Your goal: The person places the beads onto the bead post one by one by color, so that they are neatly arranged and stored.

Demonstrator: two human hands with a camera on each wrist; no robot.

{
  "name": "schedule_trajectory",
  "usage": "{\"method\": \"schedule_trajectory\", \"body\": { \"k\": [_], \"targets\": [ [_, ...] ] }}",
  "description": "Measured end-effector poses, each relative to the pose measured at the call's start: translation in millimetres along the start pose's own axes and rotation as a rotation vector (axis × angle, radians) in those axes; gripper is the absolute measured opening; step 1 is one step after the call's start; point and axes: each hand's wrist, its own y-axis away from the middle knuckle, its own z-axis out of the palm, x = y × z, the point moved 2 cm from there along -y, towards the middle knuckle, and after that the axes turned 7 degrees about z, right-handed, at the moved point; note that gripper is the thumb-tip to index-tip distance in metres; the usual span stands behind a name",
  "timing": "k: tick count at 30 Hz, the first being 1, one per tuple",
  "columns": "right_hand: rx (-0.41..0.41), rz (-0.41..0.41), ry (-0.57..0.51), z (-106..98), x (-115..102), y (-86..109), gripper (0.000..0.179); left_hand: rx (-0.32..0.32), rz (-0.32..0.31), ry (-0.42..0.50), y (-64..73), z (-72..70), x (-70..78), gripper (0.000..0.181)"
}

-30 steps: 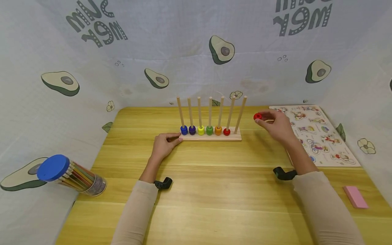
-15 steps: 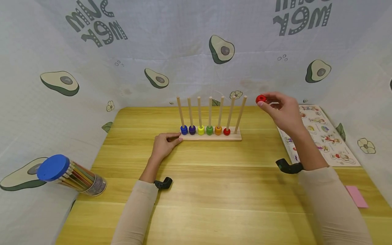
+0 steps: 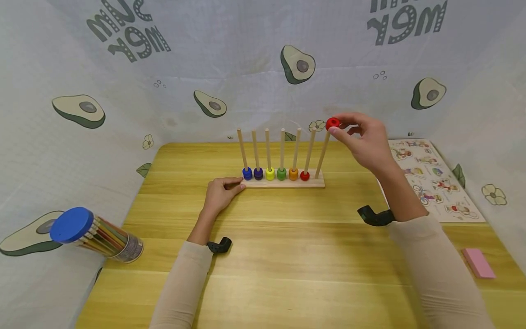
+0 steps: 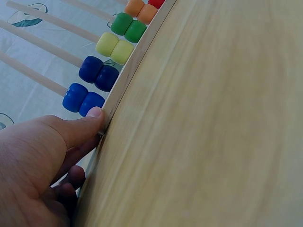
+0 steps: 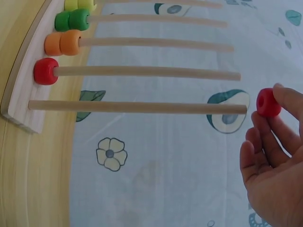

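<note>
A wooden bead stacker with a row of upright pegs stands in the middle of the head view; its pale base (image 3: 283,183) lies on the table. My left hand (image 3: 219,195) grips the base's left end, thumb on the front edge beside the blue beads (image 4: 75,98). Pinched between my right hand's (image 3: 365,139) thumb and fingers is a red bead (image 5: 268,102). It is just off the tip of the bare rightmost peg (image 5: 137,107), its hole facing the pegs. One red bead (image 5: 46,71) sits low on the neighbouring peg; pairs of orange, green, yellow, dark blue and blue beads fill the others.
A clear tub of pencils (image 3: 102,237) with a blue lid stands at the left. On the right lie a picture puzzle board (image 3: 439,183) and a pink block (image 3: 478,262). A printed cloth (image 3: 246,68) hangs behind the table (image 3: 287,265).
My right hand has lifted the red bead, then carried it left to the top of the rightmost peg. The left hand and the bead stacker have stayed in place.
</note>
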Motion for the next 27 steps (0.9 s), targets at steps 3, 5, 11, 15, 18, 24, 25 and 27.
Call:
{"method": "schedule_trajectory", "body": {
  "k": [3,5,11,15,18,24,25,27],
  "targets": [
    [-0.014,-0.009,0.014,5.8,-4.2,-3.2,0.035,-0.003,0.003,-0.002,0.0,-0.1,0.1,0.029],
    [-0.025,-0.003,0.027,8.7,-7.0,-4.9,0.035,-0.005,0.004,0.001,0.0,-0.2,0.4,0.029],
    [-0.072,0.042,0.048,15.9,-11.3,-8.4,0.039,-0.003,0.000,0.003,-0.6,-0.7,0.8,0.029],
    [-0.096,0.055,0.058,20.0,-11.7,-9.9,0.040,-0.002,-0.006,-0.007,-1.7,-1.0,0.4,0.030],
    [-0.108,0.062,0.064,22.4,-12.2,-10.6,0.040,-0.006,-0.012,-0.003,-2.1,-1.2,0.5,0.030],
    [-0.122,0.091,0.084,24.0,-13.8,-11.2,0.043,-0.010,-0.021,0.003,-1.5,-0.6,-0.6,0.030],
    [-0.122,0.096,0.089,23.9,-14.2,-11.1,0.043,-0.010,-0.021,0.002,-1.4,-0.6,-0.8,0.030],
    [-0.122,0.100,0.095,23.9,-14.8,-11.2,0.043,-0.010,-0.021,0.003,-1.3,-0.7,-1.1,0.030]
  ]
}}
